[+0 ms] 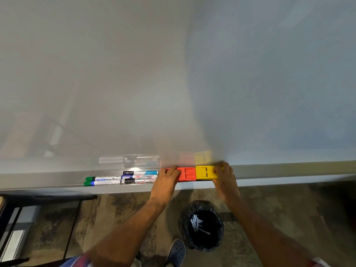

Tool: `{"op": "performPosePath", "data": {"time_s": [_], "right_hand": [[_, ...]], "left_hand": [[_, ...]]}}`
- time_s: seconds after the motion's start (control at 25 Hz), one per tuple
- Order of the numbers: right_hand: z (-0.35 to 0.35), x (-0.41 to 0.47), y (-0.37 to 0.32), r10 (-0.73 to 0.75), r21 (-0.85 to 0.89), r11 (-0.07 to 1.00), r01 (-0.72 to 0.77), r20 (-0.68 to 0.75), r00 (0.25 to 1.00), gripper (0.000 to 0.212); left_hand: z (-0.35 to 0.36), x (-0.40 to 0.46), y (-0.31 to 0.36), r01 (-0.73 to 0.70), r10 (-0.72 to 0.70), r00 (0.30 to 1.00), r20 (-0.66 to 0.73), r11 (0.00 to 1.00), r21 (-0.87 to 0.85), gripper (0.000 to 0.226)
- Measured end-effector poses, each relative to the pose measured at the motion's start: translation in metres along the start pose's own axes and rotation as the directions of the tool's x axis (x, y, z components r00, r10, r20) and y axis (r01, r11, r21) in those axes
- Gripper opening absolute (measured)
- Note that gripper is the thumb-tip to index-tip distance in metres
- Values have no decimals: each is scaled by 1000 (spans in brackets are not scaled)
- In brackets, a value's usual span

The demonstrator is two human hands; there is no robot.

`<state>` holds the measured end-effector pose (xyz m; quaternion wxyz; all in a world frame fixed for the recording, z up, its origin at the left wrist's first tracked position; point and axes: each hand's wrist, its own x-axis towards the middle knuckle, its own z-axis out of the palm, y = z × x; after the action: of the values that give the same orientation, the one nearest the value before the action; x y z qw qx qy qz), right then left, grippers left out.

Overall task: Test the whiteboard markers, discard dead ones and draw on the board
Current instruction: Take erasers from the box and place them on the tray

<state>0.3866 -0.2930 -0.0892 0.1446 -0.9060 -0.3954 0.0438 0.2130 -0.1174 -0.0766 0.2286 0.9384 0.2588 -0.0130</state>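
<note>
Only thing I can really read is "WHITEBOARD MARKER" on the blue-capped marker [139, 176] in the tray. Other markers' labels are too blurry.

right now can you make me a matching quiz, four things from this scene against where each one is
Things:
1. markers
2. orange eraser
3. yellow eraser
4. bin

Places:
A. on the floor below the tray
B. on the tray, under the right hand
C. on the tray, left of both hands
D. on the tray, beside the left hand

Pairs: 1-C, 2-D, 3-B, 4-A
</note>
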Motion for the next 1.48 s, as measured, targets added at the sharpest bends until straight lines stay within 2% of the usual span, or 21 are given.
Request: {"op": "performPosePath", "data": {"time_s": [0.28,0.48,0.6,0.8,0.92,1.04,1.12,1.24,1.48], "right_hand": [[1,-10,5,17,-17,1000,-17,-18,1000,43],[4,-16,-1,150,104,981,-163,128,980,39],[3,-13,-1,172,115,975,-191,156,973,38],[-12,-12,-18,168,170,969,-180,85,982,26],[-30,-9,-51,43,296,953,-66,85,996,28],[-52,-8,-90,-109,313,948,60,142,984,35],[-71,-6,-117,-143,330,940,89,143,979,36],[-107,-8,-161,-200,349,924,158,89,976,38],[-183,-14,-258,-296,363,880,308,-90,951,43]], "left_hand": [[0,-1,2,1,-1,998,55,1000,1,55],[-2,0,1,-15,14,997,74,1000,23,65],[-6,2,1,-20,15,997,77,998,64,58],[-24,-3,3,-68,61,997,55,988,142,40],[-46,-13,7,-83,79,996,33,984,155,38],[-76,-29,10,-137,138,990,-2,981,138,39],[-101,-41,9,-153,163,985,-59,978,142,41],[-148,-63,6,-178,202,964,-172,973,145,47],[-263,-109,-9,-250,305,879,-366,949,192,54]]}}
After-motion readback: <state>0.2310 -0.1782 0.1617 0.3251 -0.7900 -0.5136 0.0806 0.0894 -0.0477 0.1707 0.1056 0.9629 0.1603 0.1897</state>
